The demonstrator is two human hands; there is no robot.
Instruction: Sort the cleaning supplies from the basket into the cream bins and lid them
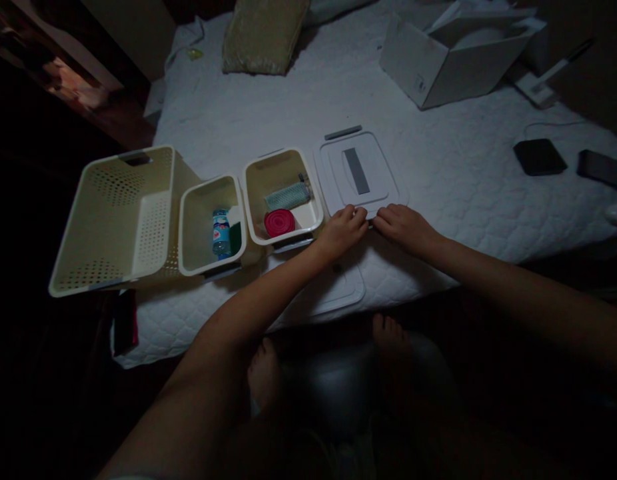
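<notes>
A pale rectangular lid (333, 167) with a grey handle strip lies in front of me; a grey latch (343, 133) shows at its far edge. My left hand (343, 232) has its fingers curled over the lid's near edge. Beside it, my right hand (404, 228) is closed on the same edge, a small gap between the two. What the fingertips press on is partly hidden. Left of the lid stands a cream bin (248, 193) holding a pink roll (279, 223) and a teal cylindrical item (287, 196).
Another cream bin (184, 233) holds a blue-labelled bottle (221, 232); a large perforated basket (68, 247) stands farther left. A second lid (346, 293) lies near the bed's front edge. A white box (418, 67), a black square object (539, 157) and a phone (606, 170) are rightward.
</notes>
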